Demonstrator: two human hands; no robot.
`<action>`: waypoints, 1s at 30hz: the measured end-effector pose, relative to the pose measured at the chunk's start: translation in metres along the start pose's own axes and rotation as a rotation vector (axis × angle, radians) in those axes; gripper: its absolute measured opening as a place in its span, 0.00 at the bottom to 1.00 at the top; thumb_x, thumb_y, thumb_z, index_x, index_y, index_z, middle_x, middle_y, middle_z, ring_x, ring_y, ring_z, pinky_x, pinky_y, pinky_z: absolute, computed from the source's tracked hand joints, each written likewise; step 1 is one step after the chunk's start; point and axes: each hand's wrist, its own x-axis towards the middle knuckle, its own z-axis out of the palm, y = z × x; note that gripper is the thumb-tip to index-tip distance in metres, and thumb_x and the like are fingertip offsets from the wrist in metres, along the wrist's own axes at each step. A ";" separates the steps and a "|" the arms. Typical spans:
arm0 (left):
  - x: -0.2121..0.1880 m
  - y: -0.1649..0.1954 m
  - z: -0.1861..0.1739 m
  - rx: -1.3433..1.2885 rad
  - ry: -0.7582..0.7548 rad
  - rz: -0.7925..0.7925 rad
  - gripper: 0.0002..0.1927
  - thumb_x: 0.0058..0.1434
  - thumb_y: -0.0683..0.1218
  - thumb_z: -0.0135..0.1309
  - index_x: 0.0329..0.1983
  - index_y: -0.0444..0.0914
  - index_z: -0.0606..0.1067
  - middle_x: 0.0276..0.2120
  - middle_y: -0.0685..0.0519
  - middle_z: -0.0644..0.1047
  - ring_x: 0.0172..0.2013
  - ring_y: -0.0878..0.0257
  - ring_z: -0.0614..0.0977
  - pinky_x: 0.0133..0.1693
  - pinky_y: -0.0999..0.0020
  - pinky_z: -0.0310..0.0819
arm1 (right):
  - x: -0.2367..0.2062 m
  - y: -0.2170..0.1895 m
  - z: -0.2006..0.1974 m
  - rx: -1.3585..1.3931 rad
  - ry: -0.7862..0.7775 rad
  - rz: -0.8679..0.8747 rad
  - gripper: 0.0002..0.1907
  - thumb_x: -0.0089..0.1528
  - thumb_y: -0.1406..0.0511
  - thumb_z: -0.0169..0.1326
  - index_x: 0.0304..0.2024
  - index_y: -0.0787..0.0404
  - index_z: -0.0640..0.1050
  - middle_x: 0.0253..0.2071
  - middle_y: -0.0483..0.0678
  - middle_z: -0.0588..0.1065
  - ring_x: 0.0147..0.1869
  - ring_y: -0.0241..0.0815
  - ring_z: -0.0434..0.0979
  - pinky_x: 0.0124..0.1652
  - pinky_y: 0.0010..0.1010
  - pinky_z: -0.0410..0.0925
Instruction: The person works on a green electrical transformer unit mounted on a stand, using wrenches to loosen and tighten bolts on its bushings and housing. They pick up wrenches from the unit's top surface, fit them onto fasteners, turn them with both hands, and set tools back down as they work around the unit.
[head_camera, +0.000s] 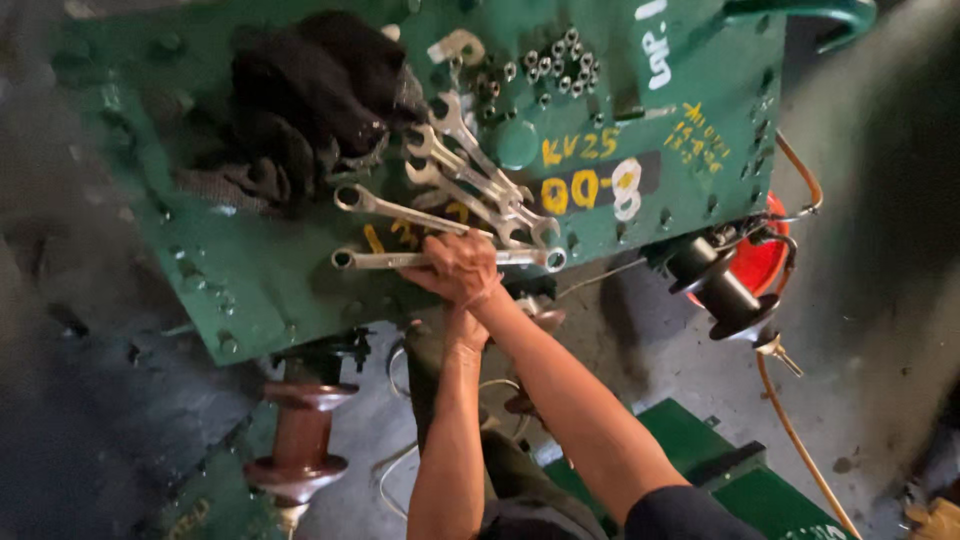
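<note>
My right hand (458, 265) is closed over the middle of a long silver ring spanner (380, 260). The spanner lies flat near the front edge of a green metal cover plate (200, 270). My left forearm comes up beside the right one. Its hand (464, 318) is tucked under the right wrist at the plate's edge, so its fingers are hidden. Just above the held spanner lies a second ring spanner (400, 210). Several open-ended spanners (480, 180) are heaped beyond it.
A dark rag (310, 90) lies bunched on the plate's upper left. Several small bolts (560, 60) stand at the top. A brown ribbed insulator (300, 440) sits below the plate, with a black one (725, 285) and a red round thing (762, 262) at right. An orange cable (795, 430) crosses the concrete floor.
</note>
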 end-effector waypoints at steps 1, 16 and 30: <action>-0.001 0.000 0.001 -0.147 0.008 -0.042 0.25 0.75 0.50 0.51 0.70 0.36 0.63 0.67 0.46 0.65 0.65 0.53 0.65 0.66 0.52 0.58 | 0.002 0.000 -0.002 -0.037 0.008 0.011 0.25 0.46 0.44 0.68 0.22 0.52 0.72 0.20 0.44 0.72 0.24 0.48 0.74 0.27 0.40 0.66; 0.007 0.006 0.001 -0.536 -0.082 -0.087 0.32 0.70 0.58 0.44 0.75 0.49 0.57 0.73 0.58 0.60 0.73 0.59 0.59 0.72 0.45 0.48 | -0.003 -0.002 0.004 -0.028 0.013 -0.038 0.27 0.51 0.43 0.68 0.22 0.52 0.72 0.21 0.45 0.72 0.25 0.47 0.74 0.30 0.39 0.65; 0.006 0.007 0.003 -0.654 0.050 0.006 0.29 0.74 0.55 0.55 0.72 0.43 0.61 0.66 0.49 0.65 0.65 0.49 0.66 0.67 0.41 0.54 | 0.001 -0.002 0.003 -0.050 0.070 -0.061 0.26 0.46 0.43 0.69 0.22 0.52 0.72 0.23 0.46 0.73 0.26 0.48 0.74 0.29 0.41 0.67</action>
